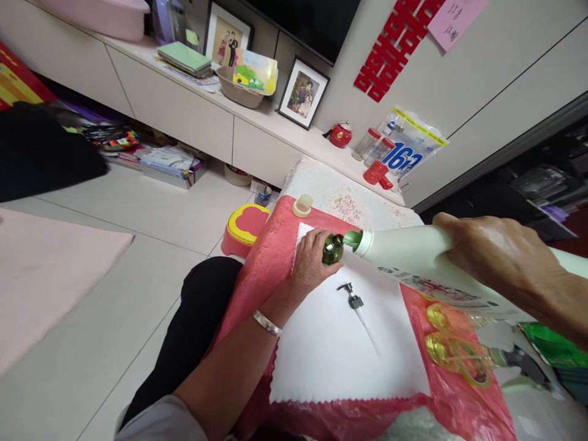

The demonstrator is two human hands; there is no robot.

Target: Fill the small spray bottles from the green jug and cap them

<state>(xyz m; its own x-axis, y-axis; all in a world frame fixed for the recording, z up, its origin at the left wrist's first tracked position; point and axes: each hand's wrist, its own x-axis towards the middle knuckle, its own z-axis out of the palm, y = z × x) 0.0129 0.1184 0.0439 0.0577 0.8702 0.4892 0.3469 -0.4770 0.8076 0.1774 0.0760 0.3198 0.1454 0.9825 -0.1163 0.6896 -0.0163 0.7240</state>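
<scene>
My left hand (312, 260) is closed around a small dark green bottle (332, 249) that stands on a white cloth (340, 349). My right hand (500, 257) grips a large white bottle (404, 250) tipped sideways, its neck touching the small bottle's mouth, with green liquid at the spout. A black pump dispenser (356, 303) with its long tube lies on the cloth just below the bottles. A beige cap (302, 206) sits on the red plastic sheet (266, 257) behind my left hand.
Yellow-handled scissors (459, 349) lie at the right on the red sheet, next to a green packet (554, 346). A red and yellow stool (242, 228) stands on the floor to the left. Behind, a low cabinet (193, 116) holds framed photos, jars and a red pot.
</scene>
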